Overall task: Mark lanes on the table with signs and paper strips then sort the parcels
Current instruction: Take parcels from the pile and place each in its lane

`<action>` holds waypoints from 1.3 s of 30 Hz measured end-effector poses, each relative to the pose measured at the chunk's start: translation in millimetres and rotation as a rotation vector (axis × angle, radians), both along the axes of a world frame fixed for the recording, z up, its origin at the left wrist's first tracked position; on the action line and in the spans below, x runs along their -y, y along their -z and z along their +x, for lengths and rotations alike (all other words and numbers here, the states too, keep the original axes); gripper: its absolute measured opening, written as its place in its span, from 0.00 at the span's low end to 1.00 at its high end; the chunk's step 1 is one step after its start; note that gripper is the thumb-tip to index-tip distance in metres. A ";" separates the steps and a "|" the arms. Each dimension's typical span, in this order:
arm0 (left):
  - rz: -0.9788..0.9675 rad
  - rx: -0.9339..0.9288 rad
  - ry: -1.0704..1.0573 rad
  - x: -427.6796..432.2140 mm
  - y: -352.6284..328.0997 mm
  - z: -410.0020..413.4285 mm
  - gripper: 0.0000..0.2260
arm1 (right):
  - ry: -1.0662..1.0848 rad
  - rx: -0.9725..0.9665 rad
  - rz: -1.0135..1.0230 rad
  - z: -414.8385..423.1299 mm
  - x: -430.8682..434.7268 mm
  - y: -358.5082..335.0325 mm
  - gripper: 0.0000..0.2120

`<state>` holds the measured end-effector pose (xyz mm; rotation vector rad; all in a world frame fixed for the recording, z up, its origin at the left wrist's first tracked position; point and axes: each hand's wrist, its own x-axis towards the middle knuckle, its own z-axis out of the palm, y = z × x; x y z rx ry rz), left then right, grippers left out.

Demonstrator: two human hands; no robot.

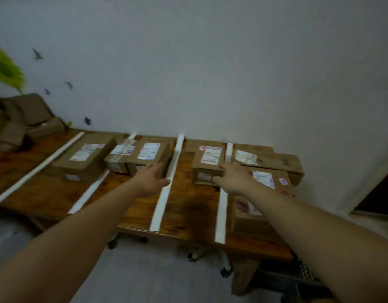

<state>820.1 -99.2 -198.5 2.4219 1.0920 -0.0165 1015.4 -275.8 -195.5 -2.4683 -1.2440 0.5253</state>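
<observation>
Right grip point(234, 177) touches parcel point(199, 169) — labels point(210, 157) unreadably blurred.

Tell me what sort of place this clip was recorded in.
Probably a room in a home or small office, set up for sorting parcels: a wooden table against a plain wall, labelled cardboard parcels among white paper strips, and a sunflower sticker on the wall.

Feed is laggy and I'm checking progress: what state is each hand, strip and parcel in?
Left hand: open, fingers straight against the middle parcel.
Right hand: open, resting on the labelled parcel.
Paper strips: four, lying across the table.
Small parcel: closed, sitting over one strip.
Leftmost parcel: closed, label up.
</observation>
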 end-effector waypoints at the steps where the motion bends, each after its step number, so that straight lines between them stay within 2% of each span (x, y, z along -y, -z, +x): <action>1: 0.019 0.013 -0.015 -15.9 -7.2 -20.0 0.32 | -0.010 0.018 -0.026 -15.5 -19.3 -9.6 0.31; 3: 0.037 0.042 -0.052 -49.5 -21.3 -62.7 0.32 | -0.045 0.054 -0.045 -48.6 -61.7 -24.3 0.31; 7: 0.042 0.059 -0.127 -124.0 -43.6 -155.6 0.30 | -0.104 0.106 -0.010 -123.9 -150.5 -45.4 0.25; 14: 0.034 0.057 -0.290 -238.4 -63.4 -299.1 0.31 | -0.264 0.098 -0.001 -251.5 -296.3 -62.7 0.26; 22: -0.020 0.052 -0.473 -363.5 -47.9 -409.0 0.34 | -0.442 0.157 0.004 -339.0 -455.5 -62.4 0.30; 29: -0.041 0.099 -0.641 -498.3 -49.9 -474.6 0.33 | -0.556 -0.009 0.066 -402.1 -621.9 -57.3 0.31; 35: -0.062 0.070 -0.698 -588.7 -43.8 -541.6 0.33 | -0.654 -0.076 0.004 -470.4 -734.1 -51.1 0.31; 39: -0.150 0.180 -0.731 -654.8 -37.3 -598.1 0.33 | -0.669 -0.103 -0.023 -521.4 -802.2 -42.0 0.32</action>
